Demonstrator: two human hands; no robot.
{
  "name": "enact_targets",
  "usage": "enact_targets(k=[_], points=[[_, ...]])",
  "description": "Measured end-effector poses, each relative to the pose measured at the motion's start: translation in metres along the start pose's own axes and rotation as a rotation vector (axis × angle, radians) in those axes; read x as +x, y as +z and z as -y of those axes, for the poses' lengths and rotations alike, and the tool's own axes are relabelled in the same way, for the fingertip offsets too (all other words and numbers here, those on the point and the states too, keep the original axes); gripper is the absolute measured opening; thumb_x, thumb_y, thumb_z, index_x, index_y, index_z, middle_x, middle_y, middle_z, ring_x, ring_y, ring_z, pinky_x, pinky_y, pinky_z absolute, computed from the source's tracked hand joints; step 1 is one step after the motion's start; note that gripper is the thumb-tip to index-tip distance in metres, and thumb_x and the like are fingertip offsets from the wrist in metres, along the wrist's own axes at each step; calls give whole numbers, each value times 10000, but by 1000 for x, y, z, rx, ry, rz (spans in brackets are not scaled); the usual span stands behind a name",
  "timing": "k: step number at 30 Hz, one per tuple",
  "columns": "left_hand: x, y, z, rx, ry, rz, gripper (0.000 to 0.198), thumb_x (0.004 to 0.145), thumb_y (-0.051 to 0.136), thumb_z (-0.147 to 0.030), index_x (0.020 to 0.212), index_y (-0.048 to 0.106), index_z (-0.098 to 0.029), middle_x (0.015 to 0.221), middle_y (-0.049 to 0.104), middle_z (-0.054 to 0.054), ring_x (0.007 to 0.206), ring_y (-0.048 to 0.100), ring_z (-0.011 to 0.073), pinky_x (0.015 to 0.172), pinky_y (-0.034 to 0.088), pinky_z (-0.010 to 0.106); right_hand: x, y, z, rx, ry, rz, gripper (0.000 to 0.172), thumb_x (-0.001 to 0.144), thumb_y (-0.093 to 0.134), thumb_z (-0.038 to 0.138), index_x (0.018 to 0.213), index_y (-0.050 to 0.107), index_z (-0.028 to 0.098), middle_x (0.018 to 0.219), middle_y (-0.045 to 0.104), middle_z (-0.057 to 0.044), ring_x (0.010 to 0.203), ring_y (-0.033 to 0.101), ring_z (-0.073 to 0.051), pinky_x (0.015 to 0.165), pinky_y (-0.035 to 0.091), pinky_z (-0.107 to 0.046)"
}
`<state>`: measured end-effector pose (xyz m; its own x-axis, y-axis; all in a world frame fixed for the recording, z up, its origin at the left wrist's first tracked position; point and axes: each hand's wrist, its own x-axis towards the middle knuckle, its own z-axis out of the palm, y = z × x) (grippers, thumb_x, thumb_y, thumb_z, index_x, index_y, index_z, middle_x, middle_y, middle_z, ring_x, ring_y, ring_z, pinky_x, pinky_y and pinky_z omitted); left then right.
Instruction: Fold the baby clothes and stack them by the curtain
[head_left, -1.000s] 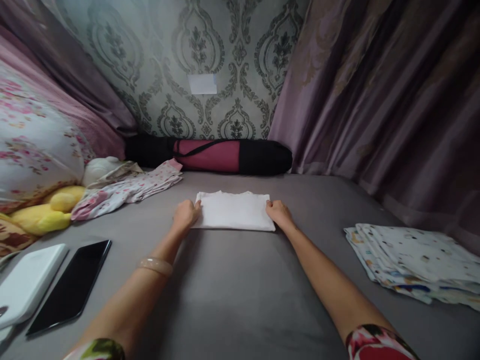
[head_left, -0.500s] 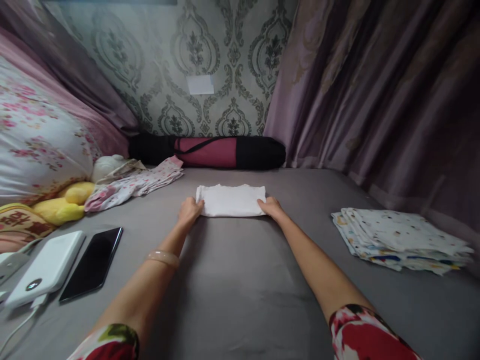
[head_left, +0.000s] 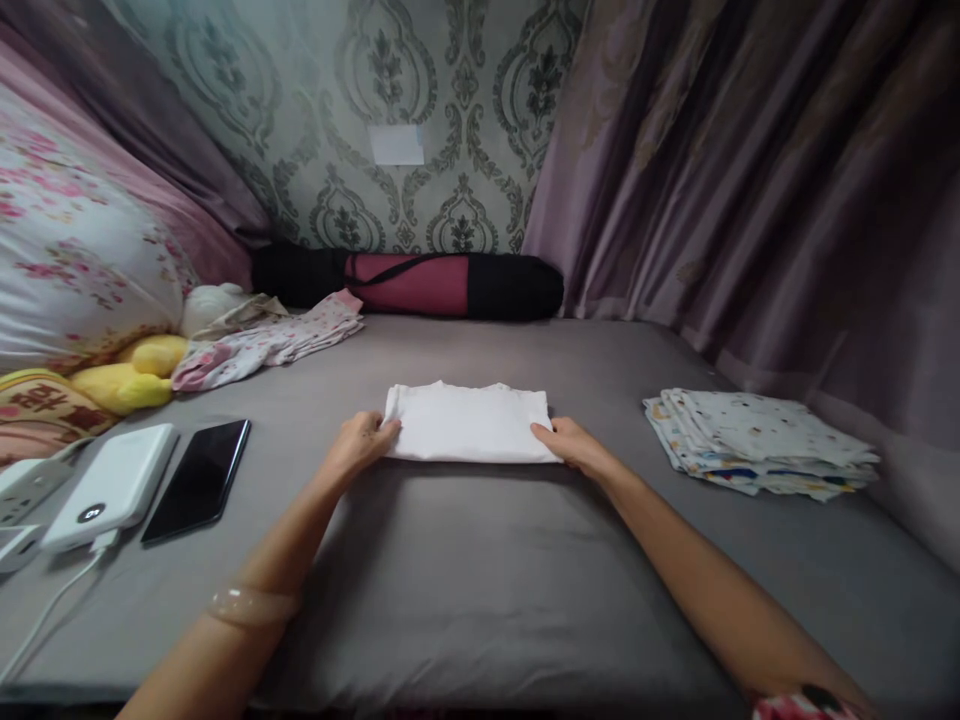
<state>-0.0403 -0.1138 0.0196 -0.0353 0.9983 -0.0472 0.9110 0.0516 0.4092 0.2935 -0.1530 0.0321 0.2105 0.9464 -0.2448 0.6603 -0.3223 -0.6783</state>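
Note:
A white folded cloth (head_left: pixel 466 424), its exact kind unclear, spans the space between my hands in a neat rectangle. My left hand (head_left: pixel 361 440) grips its left end, thumb on top and fingers tucked beneath. At the opposite end my right hand (head_left: pixel 576 444) pinches the right edge in the same way. The cloth appears slightly raised over the grey sheet (head_left: pixel 480 580), with a shadow along its near side. A pale bangle (head_left: pixel 253 606) circles my left forearm.
To the right lies a stack of folded printed cloths (head_left: pixel 757 440). A phone (head_left: pixel 196 480) and a white power bank (head_left: pixel 112 485) with a cable are on the left. Behind them are a yellow plush toy (head_left: pixel 124 385) and floral clothing (head_left: pixel 277 345). A black-and-red long bag (head_left: pixel 409 282) lies along the wall.
Both hands have brought the white cloth nearer to me, and it looks larger. The camera view has tilted down, showing the near edge of the bed. The grip at both ends is kept.

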Motion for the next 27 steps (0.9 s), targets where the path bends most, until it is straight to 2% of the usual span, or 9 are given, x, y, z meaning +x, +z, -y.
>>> enact_targets(k=[3,6,9,13,19,24,27], points=[[-19,0,6,22,18,41,375,821,457,-488,610,555,-194,584,554,26,581,522,166,513,273,257,-12,2,-11,-28,36,55,287,851,587,392,700,650,156,502,540,20,442,465,-104,425,289,-197],[-26,-1,8,49,6,33,339,813,497,-488,688,593,-188,642,603,43,641,563,186,542,314,260,-8,-1,-18,-156,13,21,342,838,596,463,692,661,161,575,619,-26,529,556,-142,460,321,-212],[-19,0,4,32,-2,-52,300,806,547,-472,834,624,-184,790,672,77,769,610,217,632,392,271,5,-6,-20,-282,-45,-91,350,860,565,476,761,700,169,770,710,-78,737,646,-193,566,391,-228],[-2,5,-8,-1,-11,-131,306,861,506,-437,900,638,-164,934,699,129,893,627,246,732,421,299,21,-6,-13,-299,-53,-211,317,914,503,407,944,702,163,966,727,-106,915,661,-209,692,430,-242],[4,11,-23,30,-124,-136,292,929,409,-369,940,612,-159,1026,689,148,959,626,248,716,400,296,21,9,-2,-380,-46,-280,269,958,442,341,1059,620,167,1030,706,-118,958,654,-234,731,420,-278],[-3,13,-27,113,-78,-209,254,967,343,-307,1015,545,-160,1083,654,154,1005,610,244,758,417,302,12,14,2,-467,-116,-340,252,994,381,313,1121,538,162,1072,677,-128,946,655,-244,719,410,-290],[-3,17,-26,162,-50,-242,256,979,315,-295,1040,517,-150,1074,644,165,1007,611,255,782,431,315,11,15,3,-514,-100,-325,259,1009,349,309,1132,513,150,1095,661,-146,949,656,-248,725,413,-299]])
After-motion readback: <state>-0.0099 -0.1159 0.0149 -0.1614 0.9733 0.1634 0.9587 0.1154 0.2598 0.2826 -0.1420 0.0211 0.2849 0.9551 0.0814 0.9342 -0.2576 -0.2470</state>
